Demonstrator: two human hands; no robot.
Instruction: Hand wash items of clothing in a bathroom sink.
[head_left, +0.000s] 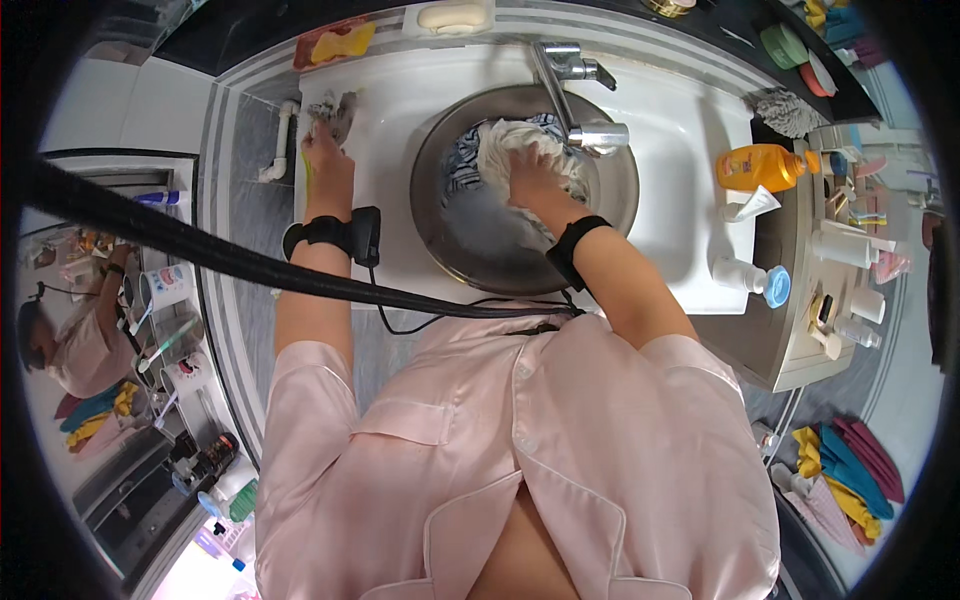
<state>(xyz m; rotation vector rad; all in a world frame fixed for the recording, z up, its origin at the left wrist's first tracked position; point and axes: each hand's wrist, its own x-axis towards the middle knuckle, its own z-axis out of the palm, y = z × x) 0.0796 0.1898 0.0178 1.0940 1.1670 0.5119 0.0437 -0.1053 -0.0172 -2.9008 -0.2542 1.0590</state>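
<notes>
A round metal basin (439, 255) stands in the white sink (667, 217), under a chrome faucet (600, 136). Inside the basin lie a pale cloth (499, 150) and a dark blue and white patterned cloth (463, 161), with cloudy water around them. My right hand (536, 180) is down on the pale cloth; its fingers are blurred, and whether they grip it is not clear. My left hand (327, 154) is at the sink's left edge, its fingertips at a small grey and white crumpled item (337, 116), possibly a cloth; its hold is unclear.
An orange bottle (757, 167), a white tube (752, 205) and a white bottle with a blue cap (739, 275) line the sink's right side. Behind the sink are a soap bar (451, 16) and a yellow sponge (343, 42). A black strap (247, 259) crosses the view.
</notes>
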